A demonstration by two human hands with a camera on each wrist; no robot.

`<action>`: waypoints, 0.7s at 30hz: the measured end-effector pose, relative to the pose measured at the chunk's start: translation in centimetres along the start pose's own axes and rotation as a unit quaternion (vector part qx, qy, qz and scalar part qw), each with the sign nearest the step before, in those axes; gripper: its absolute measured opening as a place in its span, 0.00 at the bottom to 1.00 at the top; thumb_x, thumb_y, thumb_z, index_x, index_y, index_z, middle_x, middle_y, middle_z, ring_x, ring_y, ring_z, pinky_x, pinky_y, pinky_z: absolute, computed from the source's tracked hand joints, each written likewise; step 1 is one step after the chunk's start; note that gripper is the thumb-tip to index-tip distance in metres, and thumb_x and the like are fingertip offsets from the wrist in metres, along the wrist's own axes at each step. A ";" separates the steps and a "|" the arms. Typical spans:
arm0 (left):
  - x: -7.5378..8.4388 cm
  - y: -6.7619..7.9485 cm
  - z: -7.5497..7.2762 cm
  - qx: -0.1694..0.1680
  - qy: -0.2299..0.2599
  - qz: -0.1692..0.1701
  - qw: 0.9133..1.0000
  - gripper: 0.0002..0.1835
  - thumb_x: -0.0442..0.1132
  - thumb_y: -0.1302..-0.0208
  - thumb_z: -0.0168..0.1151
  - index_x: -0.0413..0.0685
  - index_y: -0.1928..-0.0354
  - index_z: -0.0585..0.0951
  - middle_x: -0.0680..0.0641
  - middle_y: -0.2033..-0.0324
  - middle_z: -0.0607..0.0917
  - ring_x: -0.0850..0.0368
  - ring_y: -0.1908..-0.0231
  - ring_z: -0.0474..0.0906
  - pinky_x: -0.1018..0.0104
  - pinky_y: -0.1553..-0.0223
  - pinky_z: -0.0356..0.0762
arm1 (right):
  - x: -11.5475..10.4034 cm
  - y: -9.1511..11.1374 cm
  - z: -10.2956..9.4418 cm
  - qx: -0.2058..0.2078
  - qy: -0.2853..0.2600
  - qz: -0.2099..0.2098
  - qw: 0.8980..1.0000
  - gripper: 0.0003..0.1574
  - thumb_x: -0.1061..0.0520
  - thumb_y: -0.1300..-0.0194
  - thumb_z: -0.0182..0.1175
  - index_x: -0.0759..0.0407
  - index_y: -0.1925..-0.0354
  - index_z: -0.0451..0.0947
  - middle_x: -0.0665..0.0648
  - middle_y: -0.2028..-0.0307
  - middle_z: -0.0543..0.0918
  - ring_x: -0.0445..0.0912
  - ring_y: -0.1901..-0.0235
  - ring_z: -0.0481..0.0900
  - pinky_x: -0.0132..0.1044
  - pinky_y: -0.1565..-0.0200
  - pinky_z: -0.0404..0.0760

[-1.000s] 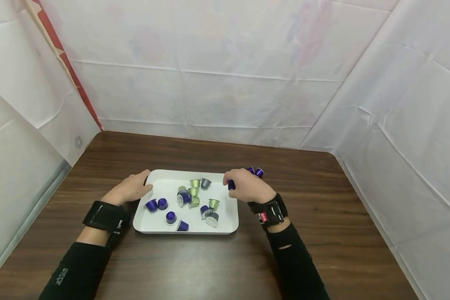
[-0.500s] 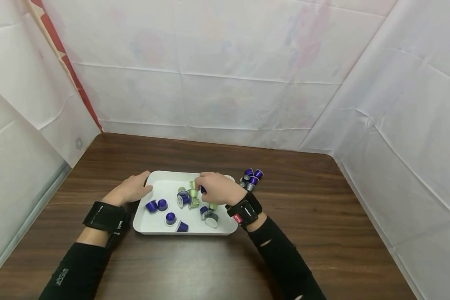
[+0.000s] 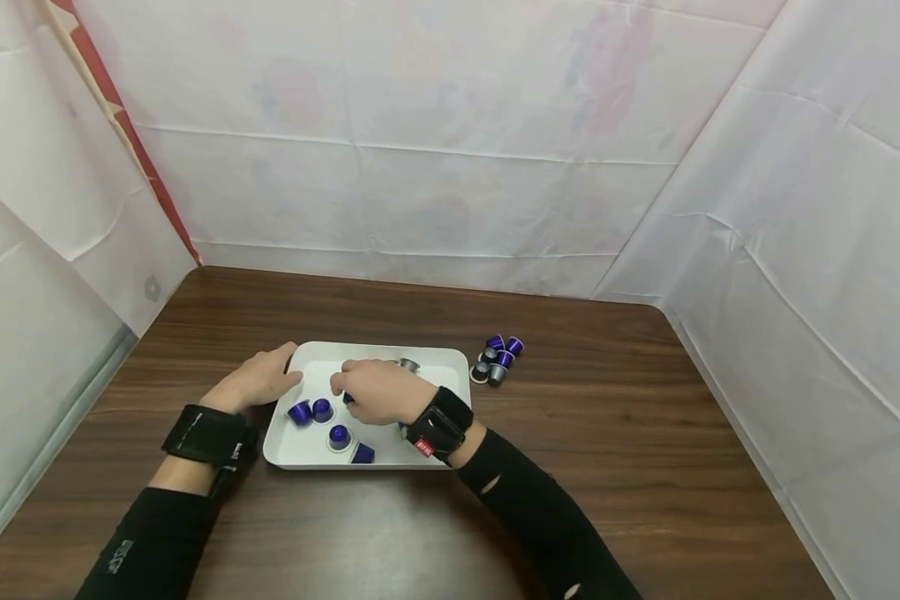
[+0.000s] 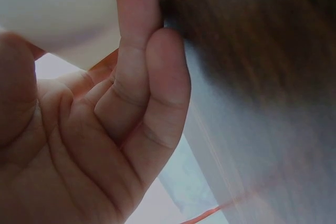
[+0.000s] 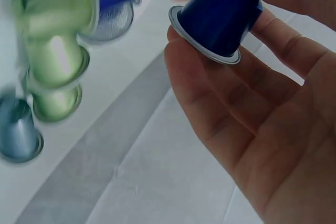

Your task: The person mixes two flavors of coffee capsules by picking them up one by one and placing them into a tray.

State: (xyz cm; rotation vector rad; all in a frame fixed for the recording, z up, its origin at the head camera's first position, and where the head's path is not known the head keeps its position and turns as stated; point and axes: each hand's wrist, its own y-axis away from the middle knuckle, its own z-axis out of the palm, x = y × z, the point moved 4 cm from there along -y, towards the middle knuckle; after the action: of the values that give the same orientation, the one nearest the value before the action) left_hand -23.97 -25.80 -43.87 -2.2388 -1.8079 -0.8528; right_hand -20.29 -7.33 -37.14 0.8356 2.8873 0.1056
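A white tray (image 3: 288, 450) lies on the table, its left rim gripped by my left hand (image 3: 255, 379). In the left wrist view the tray's corner (image 4: 63, 14) sits between thumb and curled fingers. Over the tray's middle, my right hand (image 3: 382, 392) pinches a dark blue coffee capsule (image 5: 218, 19) between thumb and fingers. Several green capsules (image 5: 58, 59) and a blue-grey capsule (image 5: 18, 129) lie near it; in the head view the hand hides most of these. Purple capsules (image 3: 322, 409) lie in the tray's left half, one lying on its side (image 3: 363, 453) by the front rim.
Right of the tray, a small group of purple and dark grey capsules (image 3: 501, 360) lies on the brown wooden table (image 3: 615, 433). White sheeting (image 3: 420, 192) hangs along the back and both sides of the table.
My right hand has moved left with the blue capsule, from the tray's right rim to its middle, uncovering the capsules on the table. The left hand stays on the rim.
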 end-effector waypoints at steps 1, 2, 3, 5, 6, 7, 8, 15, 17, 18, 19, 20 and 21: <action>0.0 0.0 0.0 -0.001 -0.001 0.002 1.000 0.30 0.42 0.31 0.50 0.28 0.36 0.57 0.23 0.44 0.69 0.28 0.46 0.68 0.37 0.51 0.67 | -0.2 -0.2 0.2 -0.001 0.002 -0.005 1.000 0.14 0.58 0.37 0.59 0.55 0.51 0.79 0.50 0.59 0.78 0.37 0.67 0.74 0.27 0.63 0.73; 0.0 0.0 0.0 -0.001 0.000 0.002 1.000 0.30 0.42 0.31 0.50 0.28 0.36 0.57 0.23 0.44 0.69 0.28 0.46 0.68 0.37 0.51 0.67 | -0.3 -0.4 0.3 -0.001 0.004 -0.008 1.000 0.14 0.57 0.36 0.59 0.55 0.52 0.79 0.50 0.59 0.78 0.37 0.66 0.74 0.27 0.63 0.73; 0.0 0.1 0.0 -0.002 0.001 0.003 1.000 0.30 0.42 0.31 0.50 0.28 0.35 0.57 0.24 0.44 0.69 0.29 0.46 0.68 0.37 0.51 0.67 | -0.4 -0.6 0.4 -0.002 0.006 -0.009 1.000 0.14 0.57 0.36 0.60 0.55 0.52 0.79 0.50 0.60 0.78 0.37 0.66 0.74 0.27 0.63 0.74; 0.1 0.0 -0.1 -0.002 0.002 0.002 1.000 0.31 0.41 0.31 0.49 0.28 0.35 0.56 0.23 0.43 0.68 0.29 0.45 0.67 0.37 0.50 0.66 | -0.5 -1.0 0.5 -0.002 0.008 -0.010 1.000 0.14 0.57 0.36 0.60 0.55 0.52 0.80 0.50 0.60 0.78 0.37 0.65 0.75 0.27 0.62 0.74; 0.0 0.1 -0.1 -0.002 0.002 0.001 1.000 0.31 0.41 0.31 0.49 0.27 0.35 0.56 0.23 0.43 0.68 0.29 0.45 0.68 0.37 0.50 0.66 | -0.5 -1.1 0.5 -0.002 0.008 -0.010 1.000 0.14 0.57 0.36 0.60 0.54 0.52 0.80 0.50 0.60 0.78 0.37 0.65 0.75 0.27 0.61 0.74; 0.0 0.1 -0.1 -0.002 0.001 0.001 1.000 0.31 0.41 0.31 0.49 0.27 0.35 0.56 0.23 0.43 0.67 0.28 0.45 0.67 0.37 0.50 0.66 | -0.5 -1.2 0.6 -0.002 0.008 -0.010 1.000 0.14 0.57 0.36 0.60 0.54 0.52 0.80 0.50 0.59 0.78 0.37 0.65 0.75 0.26 0.61 0.74; 0.0 0.0 -0.1 -0.002 0.001 0.001 1.000 0.31 0.41 0.31 0.50 0.27 0.35 0.56 0.23 0.43 0.67 0.28 0.45 0.67 0.37 0.50 0.66 | -0.4 -1.3 0.6 -0.003 0.008 -0.009 1.000 0.14 0.56 0.36 0.60 0.54 0.52 0.80 0.50 0.59 0.78 0.37 0.65 0.75 0.26 0.61 0.73; 0.0 -0.1 0.1 -0.005 0.001 0.000 1.000 0.30 0.42 0.31 0.50 0.29 0.35 0.57 0.24 0.43 0.68 0.29 0.45 0.68 0.37 0.50 0.67 | 0.1 -1.5 0.6 -0.013 -0.010 0.010 1.000 0.15 0.56 0.36 0.60 0.54 0.51 0.80 0.49 0.59 0.77 0.37 0.66 0.74 0.27 0.61 0.73; 0.0 -0.1 0.1 -0.005 0.000 -0.003 1.000 0.31 0.42 0.31 0.50 0.29 0.35 0.56 0.24 0.43 0.68 0.29 0.45 0.68 0.37 0.50 0.67 | 0.3 -1.3 0.4 -0.014 -0.013 0.018 1.000 0.15 0.55 0.36 0.60 0.53 0.50 0.80 0.49 0.58 0.78 0.37 0.65 0.74 0.27 0.61 0.73; 0.0 -0.1 0.1 -0.005 0.000 -0.005 1.000 0.31 0.42 0.31 0.50 0.28 0.34 0.56 0.23 0.43 0.67 0.29 0.45 0.67 0.37 0.50 0.66 | 0.4 -1.1 0.2 -0.013 -0.010 0.019 1.000 0.16 0.55 0.35 0.60 0.53 0.49 0.80 0.49 0.58 0.78 0.38 0.64 0.75 0.28 0.60 0.73; 0.1 0.0 0.0 -0.005 0.000 -0.005 1.000 0.31 0.42 0.31 0.50 0.28 0.34 0.56 0.23 0.42 0.67 0.28 0.45 0.67 0.36 0.50 0.66 | 0.5 -0.9 0.0 -0.011 -0.009 0.021 1.000 0.16 0.54 0.35 0.60 0.53 0.49 0.80 0.50 0.57 0.78 0.38 0.64 0.75 0.28 0.60 0.74; 0.1 0.0 0.0 -0.004 0.001 -0.005 1.000 0.31 0.42 0.31 0.50 0.28 0.35 0.56 0.23 0.43 0.67 0.28 0.45 0.67 0.36 0.50 0.66 | 0.7 -0.7 -0.1 -0.007 -0.009 0.023 1.000 0.16 0.55 0.35 0.59 0.54 0.49 0.80 0.50 0.57 0.78 0.38 0.63 0.75 0.28 0.60 0.74; 0.2 0.1 0.0 -0.002 0.002 -0.005 1.000 0.31 0.42 0.31 0.50 0.28 0.35 0.56 0.23 0.43 0.67 0.28 0.45 0.67 0.36 0.50 0.66 | 1.0 -0.4 -0.3 -0.001 -0.007 0.024 1.000 0.15 0.55 0.35 0.59 0.53 0.50 0.80 0.50 0.57 0.78 0.38 0.62 0.76 0.28 0.59 0.74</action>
State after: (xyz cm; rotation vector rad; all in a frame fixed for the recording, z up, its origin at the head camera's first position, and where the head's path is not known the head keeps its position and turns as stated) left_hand -23.90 -25.69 -43.76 -2.2299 -1.8189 -0.8634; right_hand -21.39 -7.16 -36.95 0.9036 2.8549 0.1063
